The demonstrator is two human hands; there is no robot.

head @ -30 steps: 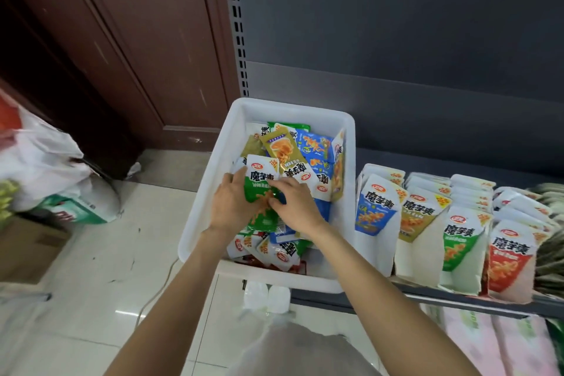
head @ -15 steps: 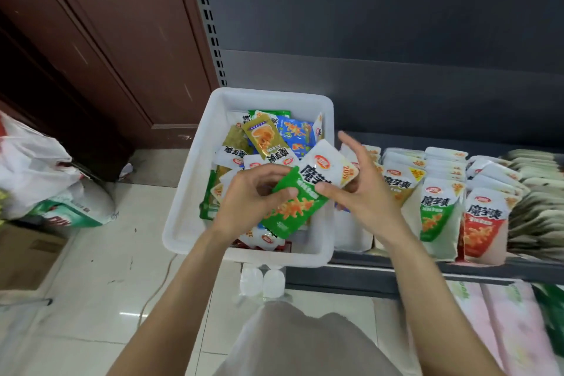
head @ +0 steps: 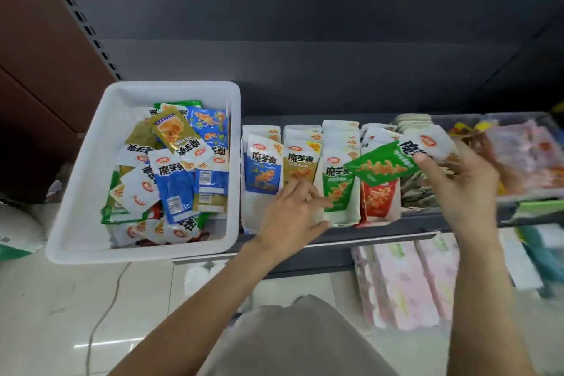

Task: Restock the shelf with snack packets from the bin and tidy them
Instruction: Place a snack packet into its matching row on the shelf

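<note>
Holding a green snack packet (head: 385, 165) tilted above the shelf (head: 381, 224), the right hand (head: 457, 180) is pinching its white top edge between thumb and fingers, over the row of red packets (head: 378, 200) near the shelf's front edge. The left hand (head: 294, 210) is lying open and empty, fingers spread, against the fronts of the olive packets (head: 300, 166) and the shelved green packets (head: 337, 185), and its fingertips are touching the green row. Blue packets (head: 263, 168) are standing at the shelf's left end, just beside the white bin (head: 88, 180). The bin is sitting at the shelf's left edge and is holding a loose heap of mixed packets (head: 174, 174). Pink wrapped packs (head: 406, 281) are lying on the level below.
</note>
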